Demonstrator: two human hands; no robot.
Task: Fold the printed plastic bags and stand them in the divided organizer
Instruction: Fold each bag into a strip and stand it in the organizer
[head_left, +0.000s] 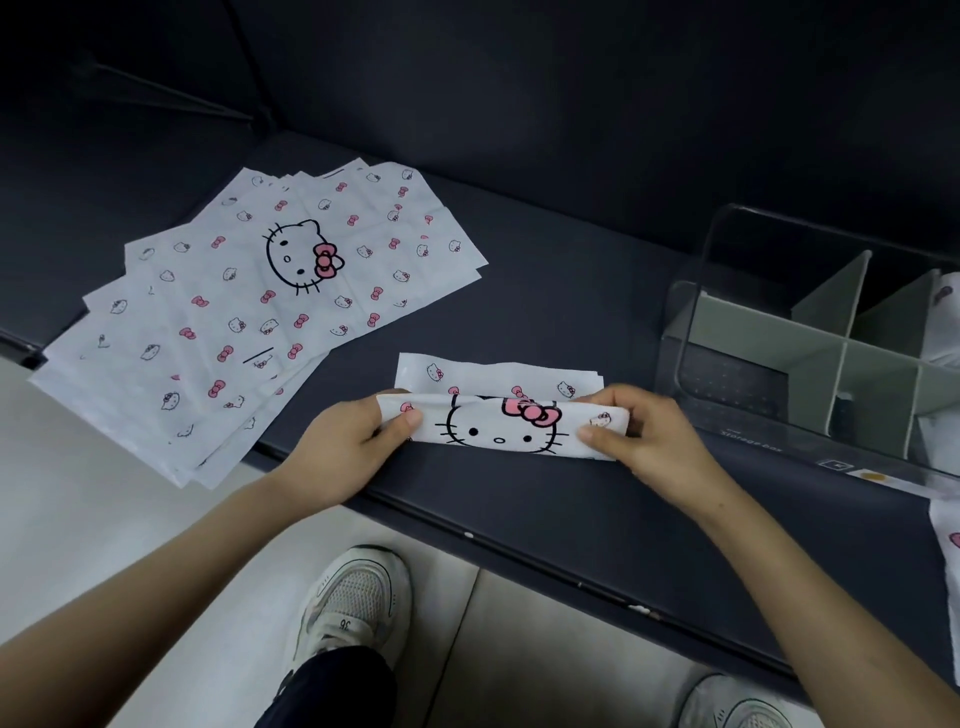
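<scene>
A white plastic bag (498, 415) printed with a cat face and pink bows lies partly folded into a long strip on the dark cushion near its front edge. My left hand (358, 441) pinches its left end and my right hand (639, 436) pinches its right end, with the near flap lifted over. A fanned pile of flat printed bags (249, 312) lies to the left. The clear divided organizer (810, 332) stands at the right, with grey-green partitions, and folded bags (943, 322) stand in its far right cells.
The dark sofa seat (571, 291) runs across the view with its backrest behind. Another printed bag (948, 545) hangs over the seat's edge at the far right. Below the seat is pale floor with my white sneakers (353, 597).
</scene>
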